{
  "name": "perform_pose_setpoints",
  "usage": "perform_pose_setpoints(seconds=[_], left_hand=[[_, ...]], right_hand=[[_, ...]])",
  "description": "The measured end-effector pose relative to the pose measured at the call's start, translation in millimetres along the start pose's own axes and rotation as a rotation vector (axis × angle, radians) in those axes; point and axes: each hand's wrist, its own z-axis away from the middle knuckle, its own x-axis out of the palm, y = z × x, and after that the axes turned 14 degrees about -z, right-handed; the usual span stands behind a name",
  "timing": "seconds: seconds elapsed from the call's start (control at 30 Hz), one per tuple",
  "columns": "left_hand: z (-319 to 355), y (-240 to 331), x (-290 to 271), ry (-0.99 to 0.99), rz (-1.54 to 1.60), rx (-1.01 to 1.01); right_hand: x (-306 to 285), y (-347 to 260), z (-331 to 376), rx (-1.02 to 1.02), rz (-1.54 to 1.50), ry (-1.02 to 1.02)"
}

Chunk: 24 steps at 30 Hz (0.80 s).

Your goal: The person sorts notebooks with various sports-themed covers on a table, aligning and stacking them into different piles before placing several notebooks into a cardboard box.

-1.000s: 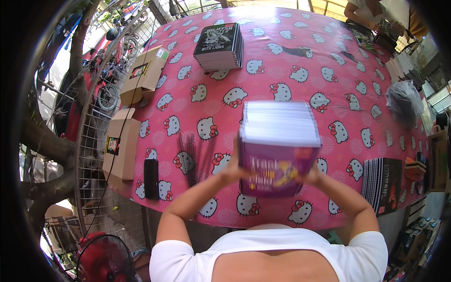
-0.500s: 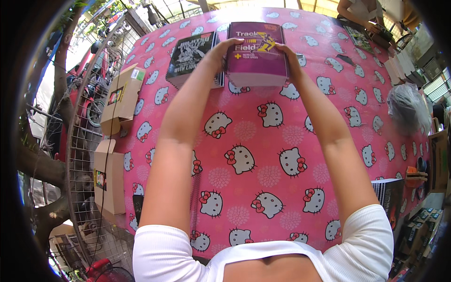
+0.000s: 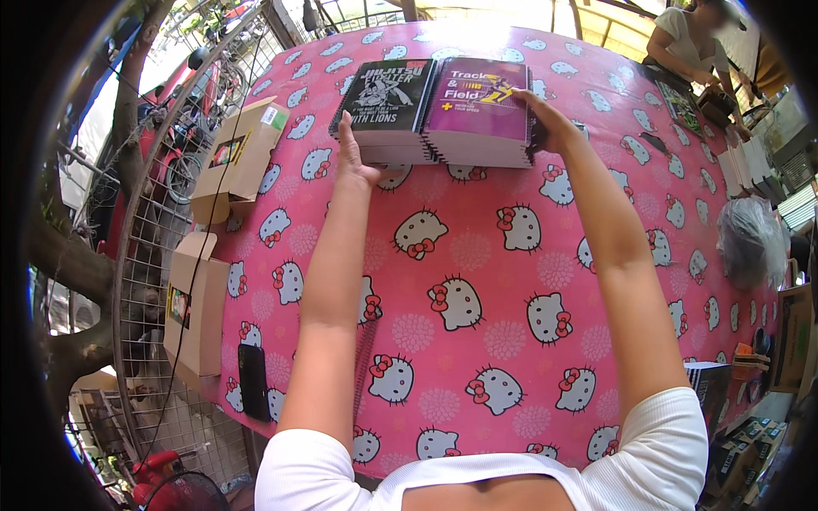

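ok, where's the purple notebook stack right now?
Head view, upper middle: the purple notebook stack sits on the pink tablecloth, just right of the black notebook stack, with the right hand at its right side.

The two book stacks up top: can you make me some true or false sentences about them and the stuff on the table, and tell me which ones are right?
1. The purple book stack stands to the right of the black book stack. True.
2. The right hand has its thumb on the purple stack's top cover. True.
3. The left hand is on the purple stack too. False: it is at the black stack's left side.
4. The dark phone lies between the two stacks. False: it lies near the table's left edge.
5. The tablecloth is plain blue. False: it is pink with white cat faces.
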Motion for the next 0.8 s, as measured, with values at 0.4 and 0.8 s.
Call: perform_pose_setpoints(seconds=[0.4,0.8], left_hand=[[-19,-6,14,0.074,0.069,0.016],[-58,18,13,0.314,0.094,0.030]], right_hand=[[28,26,20,-0.208,-0.383,0.044],[27,10,-52,-0.202,-0.287,-0.108]])
